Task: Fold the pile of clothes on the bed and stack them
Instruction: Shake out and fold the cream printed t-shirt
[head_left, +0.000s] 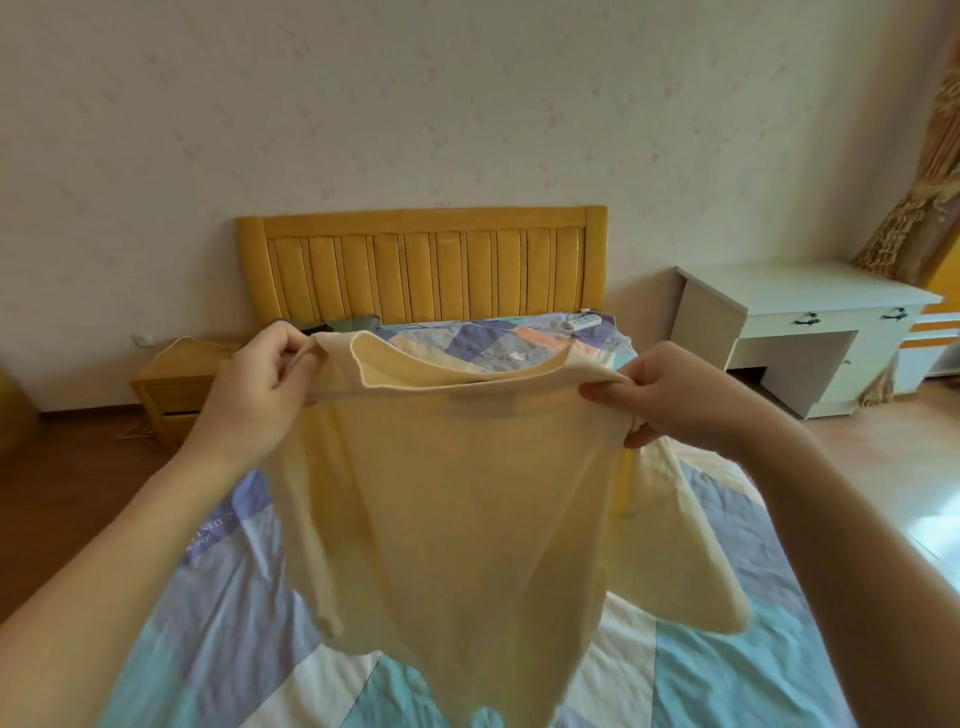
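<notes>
A pale yellow top hangs in the air above the bed, held up by its shoulders with the neckline facing me. My left hand pinches its left shoulder. My right hand pinches its right shoulder. One sleeve droops to the right and rests on the patchwork bedcover. A dark garment lies by the headboard, mostly hidden behind the top.
A yellow wooden headboard stands against the wall. A wooden nightstand sits at the bed's left, a white desk at its right. A white power strip lies near the head of the bed. Wooden floor lies on both sides.
</notes>
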